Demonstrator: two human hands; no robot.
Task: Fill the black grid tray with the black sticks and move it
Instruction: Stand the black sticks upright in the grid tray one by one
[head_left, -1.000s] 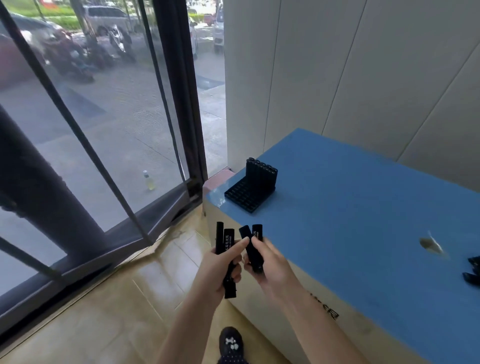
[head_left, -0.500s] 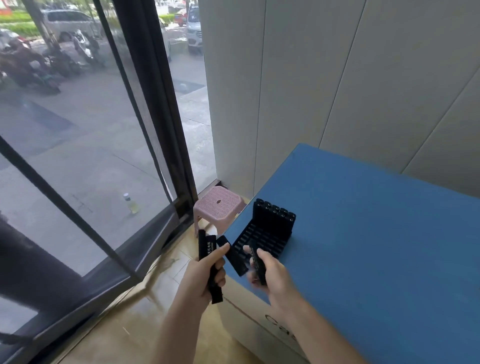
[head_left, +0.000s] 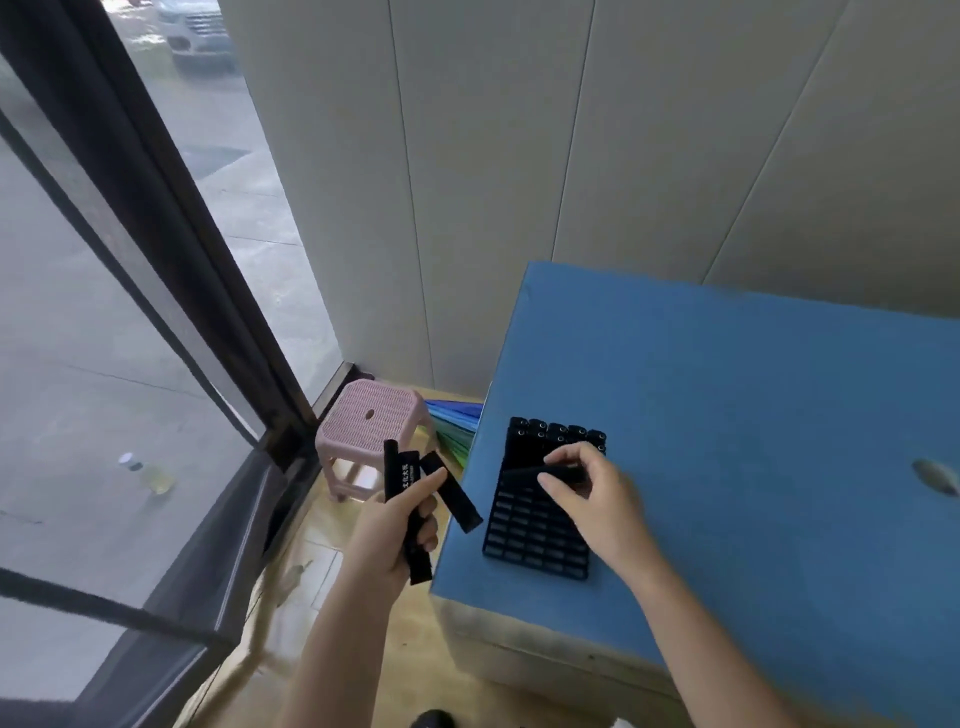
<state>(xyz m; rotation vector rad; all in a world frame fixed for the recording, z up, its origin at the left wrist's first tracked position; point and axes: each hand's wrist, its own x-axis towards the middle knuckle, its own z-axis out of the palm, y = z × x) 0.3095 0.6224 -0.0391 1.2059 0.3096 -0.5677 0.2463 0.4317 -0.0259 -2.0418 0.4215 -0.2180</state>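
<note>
grid tray (head_left: 519, 540) partly hidden, shoe (head_left: 431, 720) cropped

My only camera sits on my head, facing forward and down, close above the near-left corner of the blue table (head_left: 753, 415), the window (head_left: 130, 322) left of it.

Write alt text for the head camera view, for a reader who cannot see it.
A right hand pinches a black stick over a black grid tray on a blue table; upright sticks fill its far rows. The left hand grips several more sticks off the table's edge, near a pink stool.
</note>
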